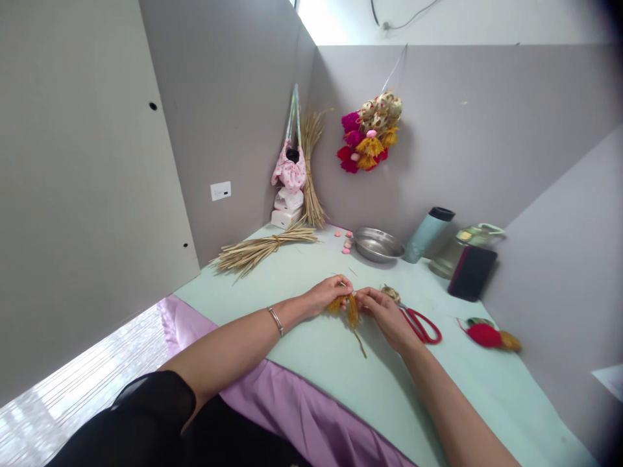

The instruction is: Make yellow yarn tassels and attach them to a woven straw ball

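Observation:
Between my two hands hangs a mustard-yellow yarn tassel [354, 311], with a loose strand trailing down toward the table. My left hand [331, 293] is closed on it, thumb and fingertips pinched at the top. The fingers of my right hand [382, 310] also pinch at the tassel's upper end, close against the left fingertips; any fine thread there is too small to make out. Just beyond my right hand lies a small woven straw ball [390, 294]. Red-handled scissors [422, 325] lie to the right, their blades partly hidden by that hand.
Straw bundles lie [265, 250] and stand [314, 175] at the back left. Pink pieces [347, 244], a metal bowl [378, 246], a blue bottle [428, 235], a green jug [450, 253] and a phone [472, 272] line the back. Yarn balls [487, 336] lie right; tassels [370, 139] hang above.

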The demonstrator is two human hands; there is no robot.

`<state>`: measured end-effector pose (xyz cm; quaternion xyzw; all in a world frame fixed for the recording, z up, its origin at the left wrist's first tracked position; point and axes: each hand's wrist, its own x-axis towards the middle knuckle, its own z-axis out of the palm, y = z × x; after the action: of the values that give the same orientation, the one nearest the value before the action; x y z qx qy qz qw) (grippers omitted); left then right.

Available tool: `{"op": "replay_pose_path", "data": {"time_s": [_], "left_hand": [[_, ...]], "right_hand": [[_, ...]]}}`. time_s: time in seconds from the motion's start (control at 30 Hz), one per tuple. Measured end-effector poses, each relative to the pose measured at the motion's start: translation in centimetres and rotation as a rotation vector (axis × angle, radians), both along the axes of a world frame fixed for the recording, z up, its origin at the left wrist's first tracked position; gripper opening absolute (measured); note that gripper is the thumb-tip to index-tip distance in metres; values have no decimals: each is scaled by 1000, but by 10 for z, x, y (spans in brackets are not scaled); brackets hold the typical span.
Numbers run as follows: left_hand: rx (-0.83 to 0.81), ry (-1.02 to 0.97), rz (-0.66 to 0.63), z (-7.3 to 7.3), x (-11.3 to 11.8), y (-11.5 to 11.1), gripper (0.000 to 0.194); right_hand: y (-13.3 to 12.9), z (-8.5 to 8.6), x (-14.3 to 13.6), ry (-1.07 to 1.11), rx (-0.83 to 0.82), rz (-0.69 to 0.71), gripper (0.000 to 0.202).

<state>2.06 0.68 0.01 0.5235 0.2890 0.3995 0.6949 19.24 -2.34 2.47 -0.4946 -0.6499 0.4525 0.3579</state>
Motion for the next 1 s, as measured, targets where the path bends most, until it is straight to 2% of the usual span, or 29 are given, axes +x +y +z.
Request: {"op": "replay_pose_path", "data": {"time_s": [0.13, 0.27, 0.47, 0.63, 0.77, 1.0], "left_hand": [[30, -5, -21, 2, 2, -3, 27], [26, -1, -25, 1, 4, -4, 22], [-3, 17, -9, -6, 3, 0, 18], [-17, 7, 13, -4, 3, -1, 15], [-35, 10, 35, -1, 3, -2, 16], [-39, 33, 48, -2, 6, -1, 17]], "right_hand": [[-2, 1, 0, -3, -2, 12, 33], [2, -4, 4, -52, 26, 5, 26], [8, -5, 7, -106, 207, -89, 23], [-1, 3, 2, -243, 361, -81, 23], [-6, 2, -2, -347, 460, -79, 18], [-5, 3, -1, -559, 557, -61, 33]]}}
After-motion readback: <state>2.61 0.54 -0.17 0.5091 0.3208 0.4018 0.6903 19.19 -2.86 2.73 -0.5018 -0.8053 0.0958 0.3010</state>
